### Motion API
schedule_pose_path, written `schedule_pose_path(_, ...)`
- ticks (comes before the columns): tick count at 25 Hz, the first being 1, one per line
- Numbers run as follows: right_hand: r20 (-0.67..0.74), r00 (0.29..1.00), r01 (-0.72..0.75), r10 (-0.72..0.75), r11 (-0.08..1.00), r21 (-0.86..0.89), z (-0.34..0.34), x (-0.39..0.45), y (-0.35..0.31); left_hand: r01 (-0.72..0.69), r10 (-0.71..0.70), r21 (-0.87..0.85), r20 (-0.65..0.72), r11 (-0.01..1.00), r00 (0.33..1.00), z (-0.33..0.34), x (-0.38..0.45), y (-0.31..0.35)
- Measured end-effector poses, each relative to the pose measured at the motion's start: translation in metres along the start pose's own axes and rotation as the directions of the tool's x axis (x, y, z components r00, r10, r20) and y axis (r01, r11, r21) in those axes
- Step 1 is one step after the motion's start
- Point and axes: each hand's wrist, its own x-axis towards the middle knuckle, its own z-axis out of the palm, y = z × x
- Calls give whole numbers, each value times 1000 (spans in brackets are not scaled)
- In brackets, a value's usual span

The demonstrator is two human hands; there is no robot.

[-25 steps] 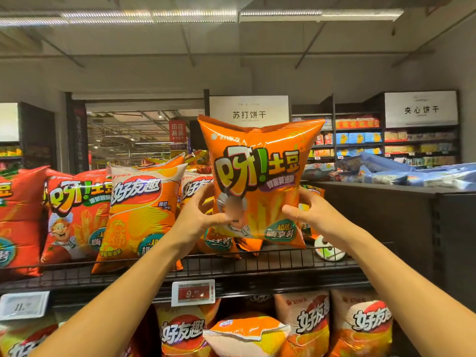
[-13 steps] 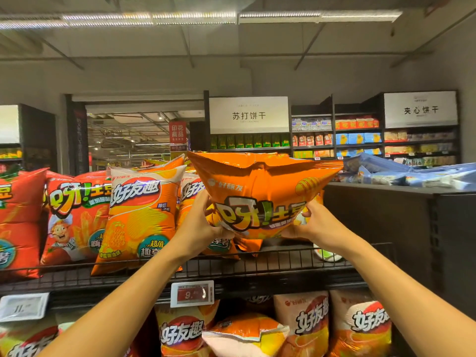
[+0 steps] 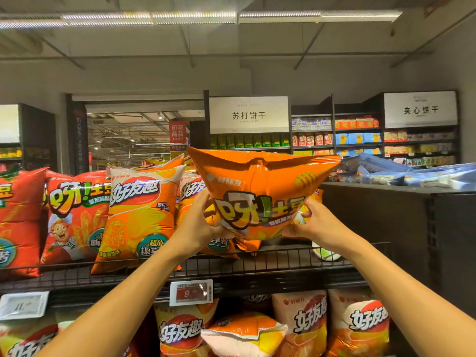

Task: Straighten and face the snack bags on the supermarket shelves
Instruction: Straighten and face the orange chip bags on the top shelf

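An orange bag point(image 3: 260, 194) is held above the top shelf point(image 3: 257, 264) at its right end, tipped so that its crimped top leans toward the camera and its front faces partly downward. The left hand point(image 3: 198, 228) is clamped on the lower left edge of the bag and the right hand point(image 3: 316, 225) on the lower right edge, thumbs in front; the fingers behind cannot be seen.

Several risks can be judged from this. The bag is gripped only low down, so its puffed upper part could flop further forward and the bag could be set down face-down or slumped instead of upright. If it is pushed in without care, the neighbouring bag point(image 3: 195, 207) just behind the left hand could be knocked askew, and the row point(image 3: 139, 215) beside it disturbed. The contents are probably brittle, so a hard squeeze at the corners could crush them or burst the seal. A small white-and-green object point(image 3: 325, 252) lies on the shelf beneath the right hand; what it is cannot be told, but the bag could be left tilted if placed on it. The low wire rail point(image 3: 283, 252) could catch the bottom edge.
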Motion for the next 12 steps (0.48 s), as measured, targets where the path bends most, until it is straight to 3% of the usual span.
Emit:
schedule_pose_path(5,-25,998,-50,54,987,151,-3,1,2,97,-85,-177,77,979,993,0,-3,4)
schedule_pose_path(12,-41,989,-130,145,957,260,1,3,1,162,-151,-239,62,957,987,8,-1,6)
